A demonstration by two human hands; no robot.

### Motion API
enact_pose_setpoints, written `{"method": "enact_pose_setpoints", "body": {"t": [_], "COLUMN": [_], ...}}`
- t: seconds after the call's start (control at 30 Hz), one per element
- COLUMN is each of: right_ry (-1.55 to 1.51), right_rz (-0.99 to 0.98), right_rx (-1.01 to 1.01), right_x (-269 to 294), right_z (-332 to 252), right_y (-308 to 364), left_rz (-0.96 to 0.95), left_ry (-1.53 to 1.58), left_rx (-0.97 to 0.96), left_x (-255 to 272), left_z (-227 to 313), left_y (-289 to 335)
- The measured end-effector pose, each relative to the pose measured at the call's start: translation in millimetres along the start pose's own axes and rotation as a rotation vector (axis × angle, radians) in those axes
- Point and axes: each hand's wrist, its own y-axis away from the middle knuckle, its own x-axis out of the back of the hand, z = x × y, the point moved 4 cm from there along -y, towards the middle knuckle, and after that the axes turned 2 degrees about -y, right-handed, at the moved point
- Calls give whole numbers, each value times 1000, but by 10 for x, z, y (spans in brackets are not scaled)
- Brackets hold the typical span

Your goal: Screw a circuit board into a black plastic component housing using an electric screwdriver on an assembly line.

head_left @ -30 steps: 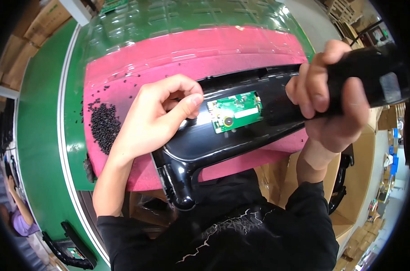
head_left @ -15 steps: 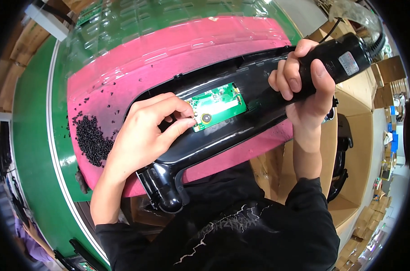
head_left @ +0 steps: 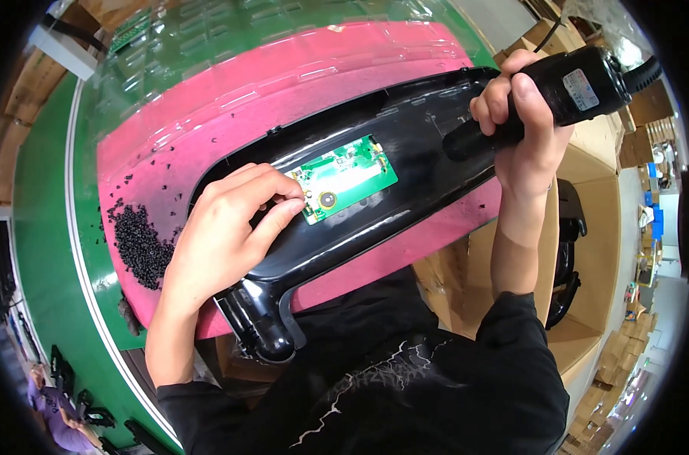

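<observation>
A long black plastic housing [head_left: 360,231] lies slantwise on a pink mat, its short rounded leg pointing toward me. Inside it rests a green circuit board [head_left: 367,189] with a round black part near its left end. At the board's left edge, my left hand [head_left: 234,216] is closed in a pinch, thumb and forefinger on the edge. Any small piece between the fingertips is hidden. My right hand [head_left: 530,125] wraps round a black electric screwdriver [head_left: 545,87] with a pale label and a cable at its rear. It is held over the housing's right end, its nose toward the board.
Many tiny black screws [head_left: 141,246] lie heaped on the pink mat [head_left: 405,265] at left, some scattered. Clear plastic trays [head_left: 261,45] cover the mat's far side. At right stands an open cardboard box [head_left: 591,258] with black parts. A person in purple [head_left: 56,409] is at lower left.
My right hand has drawn the screwdriver to the right and a little farther off, away from the circuit board. My left hand stays at the board's edge. The whole view has shifted slightly.
</observation>
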Motion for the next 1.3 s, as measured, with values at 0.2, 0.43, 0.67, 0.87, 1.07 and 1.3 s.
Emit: {"method": "enact_pose_setpoints", "body": {"t": [0.2, 0.43, 0.67, 0.87, 1.07, 1.3], "right_ry": [-327, -173, -344, -526, -467, -607], "right_rz": [37, -31, -163, -143, -134, -268], "right_rx": [15, -5, 56, 145, -112, 43], "right_x": [110, 130, 324, 520, 691, 489], "right_z": [77, 100, 184, 143, -206, -120], "right_y": [-34, -24, 21, 138, 368, 337], "left_rz": [30, -79, -140, -58, 5, 34], "left_ry": [-5, -250, -391, -281, -207, -137], "left_rx": [-47, -132, -105, -133, -182, -239], "left_x": [-2, -110, -327, -316, -248, -201], "left_z": [21, 291, 334, 291, 308, 274], "left_y": [-10, -159, -291, -302, -355, -291]}}
